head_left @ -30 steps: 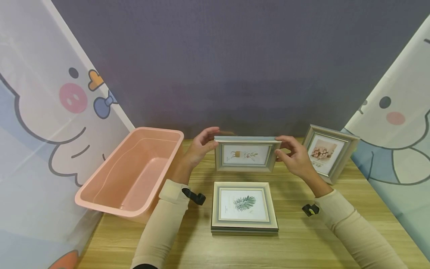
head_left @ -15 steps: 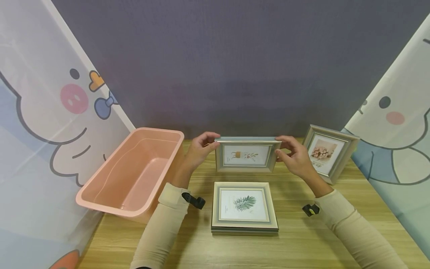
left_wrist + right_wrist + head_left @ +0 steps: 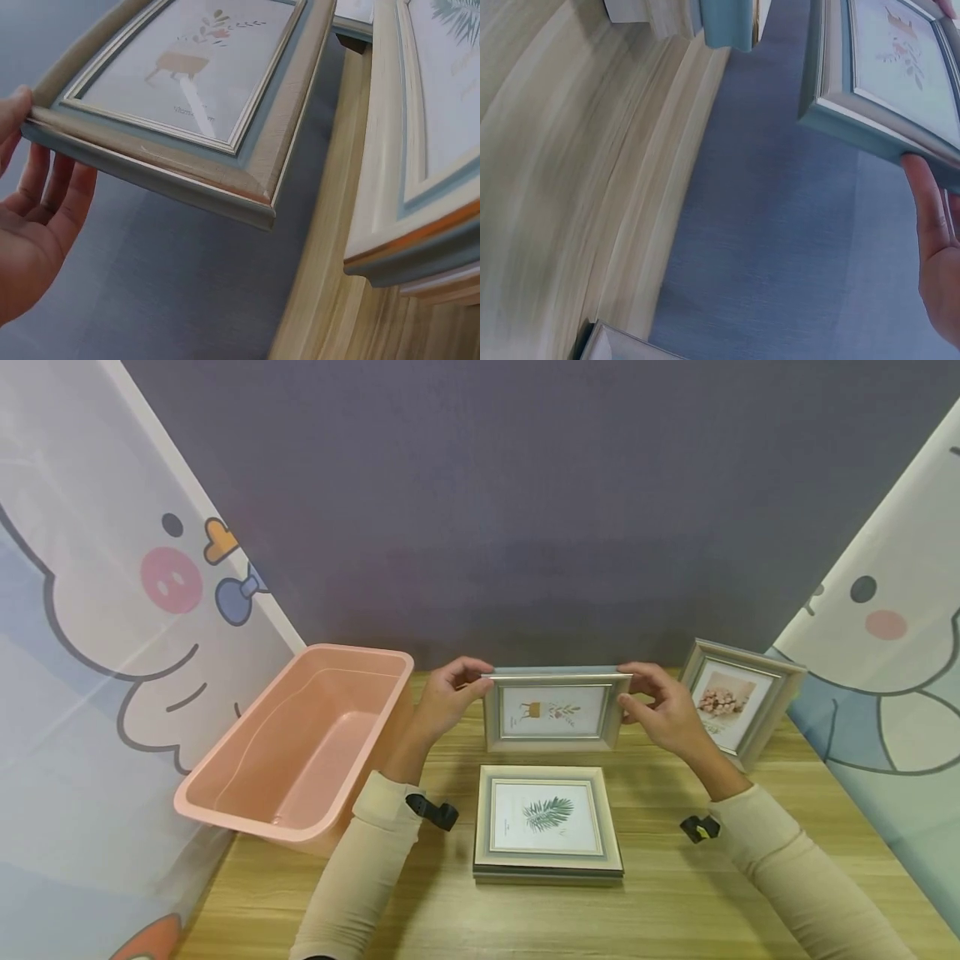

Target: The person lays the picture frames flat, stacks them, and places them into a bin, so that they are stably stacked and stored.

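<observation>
Head view: left hand and right hand pinch a plant-print picture frame. The left's fingers have lowered, suggesting steadier support.

Both hands pinching, held apart, sleeved forearms angled inward

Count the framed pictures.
3: planter frame held by left hand and right hand, leaf frame lying nearer, flower frame standing at right. Others may hide beneath the leaf frame.
</observation>
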`<state>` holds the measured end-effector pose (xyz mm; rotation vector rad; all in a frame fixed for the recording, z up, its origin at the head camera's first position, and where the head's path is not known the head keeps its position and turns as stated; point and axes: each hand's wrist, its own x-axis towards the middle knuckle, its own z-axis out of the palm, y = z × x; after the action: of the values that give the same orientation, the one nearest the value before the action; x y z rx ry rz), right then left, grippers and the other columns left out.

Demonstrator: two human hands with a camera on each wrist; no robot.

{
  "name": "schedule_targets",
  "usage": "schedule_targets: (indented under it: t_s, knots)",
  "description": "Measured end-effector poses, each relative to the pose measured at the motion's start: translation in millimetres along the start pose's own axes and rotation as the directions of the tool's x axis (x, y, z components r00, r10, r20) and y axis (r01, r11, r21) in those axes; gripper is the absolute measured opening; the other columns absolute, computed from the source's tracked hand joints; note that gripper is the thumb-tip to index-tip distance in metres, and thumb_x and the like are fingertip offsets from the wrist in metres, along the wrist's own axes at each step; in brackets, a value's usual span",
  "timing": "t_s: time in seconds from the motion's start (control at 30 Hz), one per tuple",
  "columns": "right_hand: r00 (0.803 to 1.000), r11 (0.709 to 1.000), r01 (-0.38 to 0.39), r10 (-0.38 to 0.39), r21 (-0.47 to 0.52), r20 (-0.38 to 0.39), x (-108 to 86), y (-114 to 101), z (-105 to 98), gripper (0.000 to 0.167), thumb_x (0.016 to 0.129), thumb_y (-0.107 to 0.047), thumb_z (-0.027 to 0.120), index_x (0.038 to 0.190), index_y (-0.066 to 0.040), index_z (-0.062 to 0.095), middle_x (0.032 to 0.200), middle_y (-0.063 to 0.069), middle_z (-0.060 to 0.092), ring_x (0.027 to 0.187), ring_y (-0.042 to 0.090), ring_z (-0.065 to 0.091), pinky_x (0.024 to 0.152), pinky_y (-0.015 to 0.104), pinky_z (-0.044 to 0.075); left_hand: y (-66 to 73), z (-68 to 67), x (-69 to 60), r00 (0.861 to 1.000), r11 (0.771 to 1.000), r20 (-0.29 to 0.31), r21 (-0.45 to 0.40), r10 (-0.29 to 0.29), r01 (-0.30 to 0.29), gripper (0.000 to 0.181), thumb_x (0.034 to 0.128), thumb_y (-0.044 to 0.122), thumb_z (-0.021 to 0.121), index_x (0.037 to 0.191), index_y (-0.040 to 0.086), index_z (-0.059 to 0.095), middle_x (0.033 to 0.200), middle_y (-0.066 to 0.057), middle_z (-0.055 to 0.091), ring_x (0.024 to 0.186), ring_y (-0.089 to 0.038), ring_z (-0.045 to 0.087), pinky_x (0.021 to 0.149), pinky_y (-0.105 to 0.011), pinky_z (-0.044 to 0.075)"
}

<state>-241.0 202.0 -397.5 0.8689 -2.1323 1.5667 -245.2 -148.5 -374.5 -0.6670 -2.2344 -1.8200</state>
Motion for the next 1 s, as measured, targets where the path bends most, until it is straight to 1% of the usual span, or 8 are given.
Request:
schedule_targets:
  t_s: [0.13,0.23,0.33,0.5,0.6,0.67,0.83,1.0]
  knots:
    - [0.999,0.999,-0.039,0.039,0.003,0.038,1.2,-1,-3,0.044,0.091,0.015,0.062,0.133,0.005,0.055,0.098,-0.006,0.063,0.088,0.0,0.068,0.055,0.032,0.061,4.7,1.3,-0.5,1.0,1.0,-0.021,0.003,-0.013,0.013,0.019,0.0969,0.008,0.068,0.114,-0.002,0.069,0.092,0.002,0.07,0.081,-0.007,0.065,0.076,-0.029,0.057]
    - [0.995,0.996,-0.083,0.081,0.027,0.063,1.3,-2,-5,0.044,0.092,0.012,0.062,0.135,0.004,0.054,0.097,-0.006,0.06,0.087,0.001,0.069,0.055,0.035,0.061,9.3,2.0,-1.8,0.999,1.0,-0.03,0.004,-0.03,0.03,0.02,0.0975,0.009,0.067,0.114,-0.001,0.069,0.093,-0.001,0.07,0.079,-0.009,0.065,0.075,-0.029,0.058]
    - [0.988,0.989,-0.133,0.126,0.067,0.093,0.7,-2,-8,0.045,0.094,0.01,0.063,0.137,0.003,0.053,0.095,-0.005,0.058,0.081,0.004,0.069,0.054,0.038,0.061,13.6,2.8,-4.3,0.998,0.998,-0.032,0.011,-0.062,0.063,0.02,0.0982,0.011,0.067,0.114,0.0,0.07,0.097,-0.007,0.07,0.078,-0.011,0.064,0.075,-0.03,0.06]
    - [0.969,0.965,-0.22,0.199,0.14,0.149,-1.4,0,-10,0.044,0.096,0.005,0.063,0.138,0.002,0.052,0.094,-0.004,0.061,0.073,0.009,0.068,0.054,0.039,0.06,17.9,5.1,-8.5,0.989,0.989,-0.034,0.019,-0.146,0.146,0.02,0.0991,0.017,0.067,0.114,0.004,0.07,0.106,-0.011,0.067,0.082,-0.015,0.064,0.074,-0.03,0.06]
    - [0.949,0.949,-0.287,0.263,0.13,0.176,-3.9,2,-9,0.039,0.098,-0.001,0.063,0.136,0.0,0.054,0.095,-0.005,0.063,0.067,0.015,0.068,0.055,0.039,0.06,17.2,7.3,-10.9,0.974,0.975,-0.035,0.016,-0.222,0.223,0.02,0.0999,0.021,0.066,0.114,0.007,0.07,0.108,-0.009,0.066,0.086,-0.015,0.064,0.074,-0.03,0.06]
    - [0.931,0.937,-0.333,0.31,0.103,0.191,-6.1,4,-9,0.035,0.1,-0.006,0.063,0.134,-0.003,0.055,0.094,-0.004,0.063,0.064,0.017,0.066,0.056,0.04,0.06,15.4,8.8,-13.0,0.96,0.96,-0.035,0.002,-0.278,0.278,0.019,0.1002,0.022,0.066,0.114,0.008,0.07,0.107,-0.007,0.066,0.087,-0.015,0.064,0.073,-0.03,0.061]
    - [0.883,0.903,-0.425,0.399,0.058,0.248,-10.3,6,-6,0.029,0.102,-0.017,0.062,0.129,-0.007,0.057,0.093,-0.002,0.06,0.072,0.015,0.064,0.06,0.041,0.061,8.4,12.8,-19.6,0.922,0.922,-0.037,-0.056,-0.387,0.384,0.021,0.0999,0.02,0.065,0.113,0.005,0.07,0.101,-0.004,0.063,0.082,-0.016,0.061,0.07,-0.03,0.06]
    - [0.834,0.87,-0.491,0.456,0.04,0.311,-13.7,8,-3,0.031,0.103,-0.022,0.062,0.127,-0.004,0.057,0.094,0.002,0.059,0.077,0.014,0.062,0.063,0.042,0.061,-2.7,14.9,-29.8,0.881,0.879,-0.02,-0.081,-0.472,0.469,0.021,0.101,0.02,0.063,0.113,0.004,0.068,0.097,-0.002,0.06,0.081,-0.015,0.058,0.07,-0.03,0.058]
